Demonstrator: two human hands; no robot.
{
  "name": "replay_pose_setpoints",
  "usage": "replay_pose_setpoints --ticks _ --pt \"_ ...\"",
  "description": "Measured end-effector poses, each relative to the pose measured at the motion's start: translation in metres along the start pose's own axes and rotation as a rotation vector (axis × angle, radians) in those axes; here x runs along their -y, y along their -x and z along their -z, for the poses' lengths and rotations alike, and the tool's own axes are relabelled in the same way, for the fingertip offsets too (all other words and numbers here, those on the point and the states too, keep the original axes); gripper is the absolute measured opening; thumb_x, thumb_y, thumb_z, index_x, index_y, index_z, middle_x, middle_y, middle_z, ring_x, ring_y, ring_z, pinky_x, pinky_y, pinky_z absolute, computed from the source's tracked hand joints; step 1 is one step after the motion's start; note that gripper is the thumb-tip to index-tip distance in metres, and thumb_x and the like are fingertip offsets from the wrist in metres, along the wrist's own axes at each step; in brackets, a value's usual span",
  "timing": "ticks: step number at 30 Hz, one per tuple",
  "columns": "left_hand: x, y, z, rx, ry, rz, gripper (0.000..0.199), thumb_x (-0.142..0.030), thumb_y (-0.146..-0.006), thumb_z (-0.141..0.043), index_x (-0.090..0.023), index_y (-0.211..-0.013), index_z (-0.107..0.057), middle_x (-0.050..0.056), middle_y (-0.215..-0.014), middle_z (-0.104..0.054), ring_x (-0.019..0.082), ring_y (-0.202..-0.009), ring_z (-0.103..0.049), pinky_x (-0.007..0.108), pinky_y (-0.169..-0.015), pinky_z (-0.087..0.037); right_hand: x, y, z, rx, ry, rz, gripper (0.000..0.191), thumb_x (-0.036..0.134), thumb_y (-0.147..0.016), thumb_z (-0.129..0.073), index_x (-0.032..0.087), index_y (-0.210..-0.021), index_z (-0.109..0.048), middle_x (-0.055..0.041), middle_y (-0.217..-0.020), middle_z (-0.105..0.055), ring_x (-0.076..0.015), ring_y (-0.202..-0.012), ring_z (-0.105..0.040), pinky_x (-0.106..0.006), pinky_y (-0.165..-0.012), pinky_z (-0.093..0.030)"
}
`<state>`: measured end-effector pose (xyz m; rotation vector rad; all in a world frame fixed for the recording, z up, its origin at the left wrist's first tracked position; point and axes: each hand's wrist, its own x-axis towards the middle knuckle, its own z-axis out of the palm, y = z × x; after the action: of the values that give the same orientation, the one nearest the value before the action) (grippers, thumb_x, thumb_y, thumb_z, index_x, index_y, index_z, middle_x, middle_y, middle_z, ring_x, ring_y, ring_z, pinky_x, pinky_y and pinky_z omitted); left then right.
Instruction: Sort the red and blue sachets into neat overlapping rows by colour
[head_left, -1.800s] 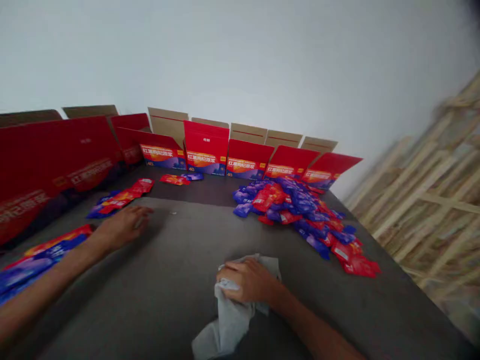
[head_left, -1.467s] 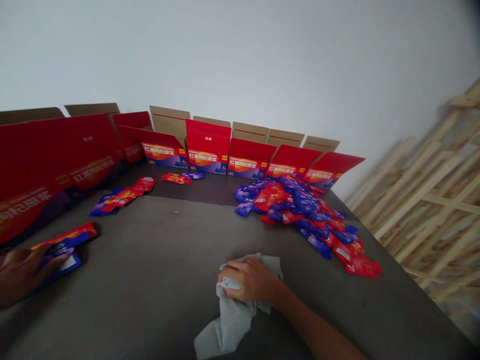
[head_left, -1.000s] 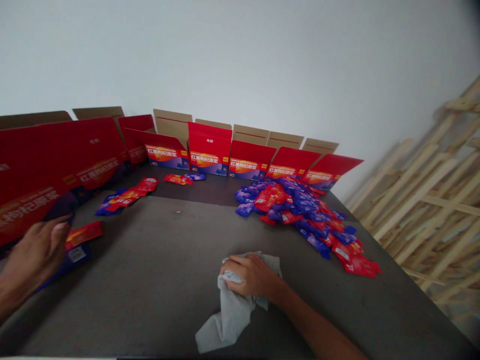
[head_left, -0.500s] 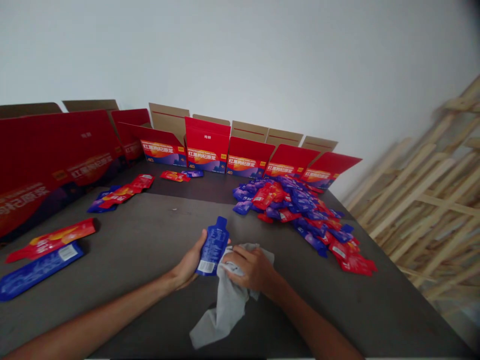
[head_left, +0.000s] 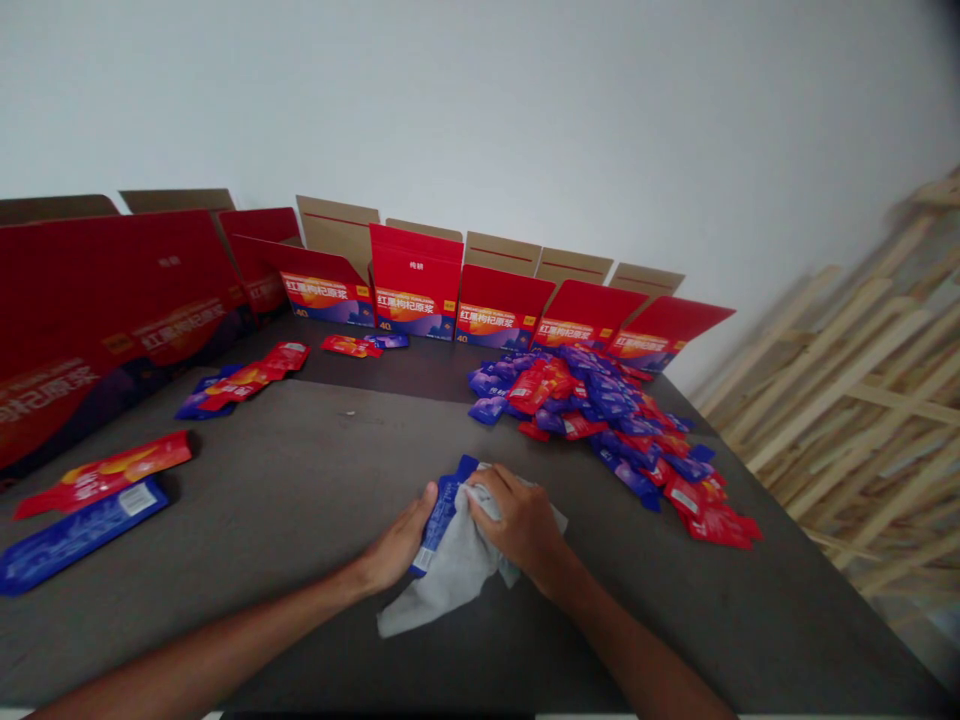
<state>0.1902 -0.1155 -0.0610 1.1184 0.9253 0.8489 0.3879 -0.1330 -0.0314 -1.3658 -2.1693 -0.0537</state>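
Near the front middle of the table, my left hand (head_left: 401, 542) is closed on a blue pouch (head_left: 441, 512) with white print, thumb along its left edge. The pouch is tilted, its narrow spout end pointing away from me. My right hand (head_left: 519, 518) grips a light grey cloth (head_left: 459, 572) and presses it over the right part of the pouch. The loose end of the cloth hangs toward me below both hands. The cloth and my fingers hide much of the pouch's right side.
A heap of red and blue pouches (head_left: 592, 400) lies at the right. Flat red pouches (head_left: 112, 472) and blue pouches (head_left: 82, 535) lie at the left. Open red cartons (head_left: 416, 290) line the back and left. Wooden slats (head_left: 862, 400) stand beyond the right edge.
My right hand has brought the cloth up and across the pouch, covering its right side. The pouch has turned and tipped slightly rightward in my left hand. The cloth's hanging end has risen.
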Motion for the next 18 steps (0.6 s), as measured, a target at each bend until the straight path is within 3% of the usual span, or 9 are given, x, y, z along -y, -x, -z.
replay_pose_setpoints --ticks 7,10,14,18 --pt "0.005 -0.006 0.001 -0.012 0.253 0.134 0.083 -0.084 -0.083 -0.051 -0.012 -0.116 -0.075 0.014 -0.108 -0.078 0.032 -0.107 -0.070 0.039 -0.095 -0.052 0.010 0.010 -0.006 0.296 0.010 0.377 0.027 0.040 -0.093 -0.071 0.026 -0.115 -0.066 -0.0005 -0.105 -0.072 -0.0169 -0.080 -0.068 -0.026 -0.063 -0.045" --pt "0.003 -0.007 0.001 -0.012 0.273 0.179 0.088 -0.086 -0.083 -0.048 -0.012 -0.121 -0.074 0.013 -0.109 -0.078 0.029 -0.100 -0.072 0.037 -0.091 -0.053 0.015 0.013 -0.007 0.340 0.028 0.424 0.031 0.043 -0.092 -0.072 0.027 -0.118 -0.065 0.0001 -0.106 -0.072 -0.0166 -0.077 -0.068 -0.026 -0.061 -0.044" --pt "0.000 -0.003 -0.003 0.076 0.201 0.157 0.087 -0.086 -0.079 -0.053 -0.013 -0.120 -0.074 0.013 -0.109 -0.078 0.031 -0.102 -0.071 0.040 -0.095 -0.051 0.011 0.009 -0.006 0.217 0.057 0.288 0.027 0.036 -0.093 -0.072 0.025 -0.116 -0.065 -0.0029 -0.107 -0.072 -0.0178 -0.081 -0.069 -0.026 -0.062 -0.046" --pt "-0.002 0.002 -0.002 0.159 0.135 0.075 0.070 -0.077 -0.085 -0.058 -0.018 -0.116 -0.076 0.010 -0.116 -0.077 0.031 -0.121 -0.063 0.039 -0.113 -0.039 0.004 0.003 0.001 -0.002 0.014 0.105 0.016 0.025 -0.095 -0.066 0.023 -0.110 -0.067 -0.0056 -0.106 -0.073 -0.0187 -0.090 -0.071 -0.026 -0.071 -0.051"
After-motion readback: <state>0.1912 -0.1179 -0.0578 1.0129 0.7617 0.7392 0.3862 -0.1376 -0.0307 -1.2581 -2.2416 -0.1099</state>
